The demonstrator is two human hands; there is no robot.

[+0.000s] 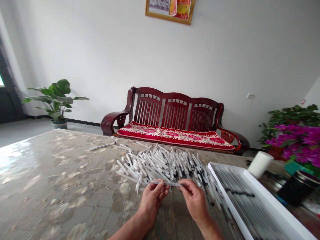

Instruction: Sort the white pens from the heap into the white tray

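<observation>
My left hand (152, 199) and my right hand (194, 198) are raised just above the table, and together they pinch one thin white pen (166, 183) that lies level between their fingertips. Both hands have their fingers closed on it, one at each end. Right behind them a big loose heap of white pens (160, 163) is spread over the marble-patterned table (57, 173). A white tray (272, 206) filled with rows of pens lies to the right of my right hand.
A few stray pens (102, 146) lie at the far left of the heap. A white roll (260, 164), a dark jar (296, 188) and pink flowers (300, 140) stand at the right. Beyond the table stand a red wooden bench (172, 123) and a potted plant (57, 100).
</observation>
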